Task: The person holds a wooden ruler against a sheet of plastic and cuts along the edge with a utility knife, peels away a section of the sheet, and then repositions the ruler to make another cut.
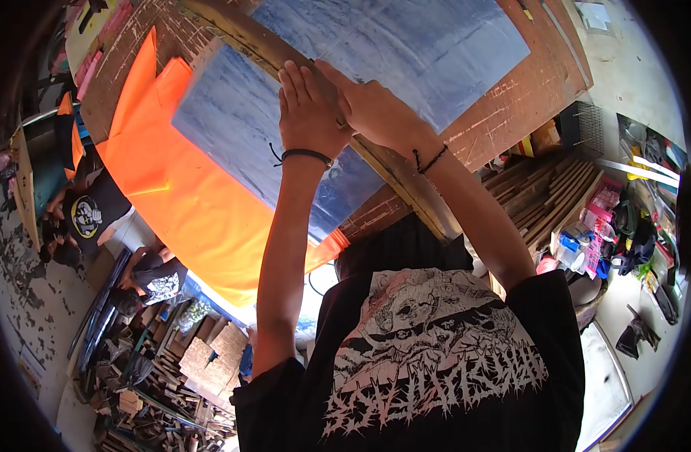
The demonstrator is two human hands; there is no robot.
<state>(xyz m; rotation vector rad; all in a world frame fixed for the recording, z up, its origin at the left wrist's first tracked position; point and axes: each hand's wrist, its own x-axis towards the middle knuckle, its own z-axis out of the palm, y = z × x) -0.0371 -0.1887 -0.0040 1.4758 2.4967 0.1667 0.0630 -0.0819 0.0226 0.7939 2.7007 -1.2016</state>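
Observation:
A long, narrow wooden bar [398, 181] lies diagonally across a bluish, see-through sheet [232, 128]. My left hand [308, 117] rests palm down on the bar, its fingers stretched out. Close beside it, my right hand [379, 109] presses on the same bar with a finger extended; its other fingers are partly hidden. Orange cloth [187, 203] spreads along the sheet's left side and hangs over the table edge. Beneath everything is a brown, scratched tabletop [503, 128].
Two other people are at the left, one in a black printed shirt [89, 215] and one lower down [158, 275]. Wood offcuts [149, 361] are heaped at lower left. Stacked wooden strips [549, 196] and piled bags [605, 233] stand at right.

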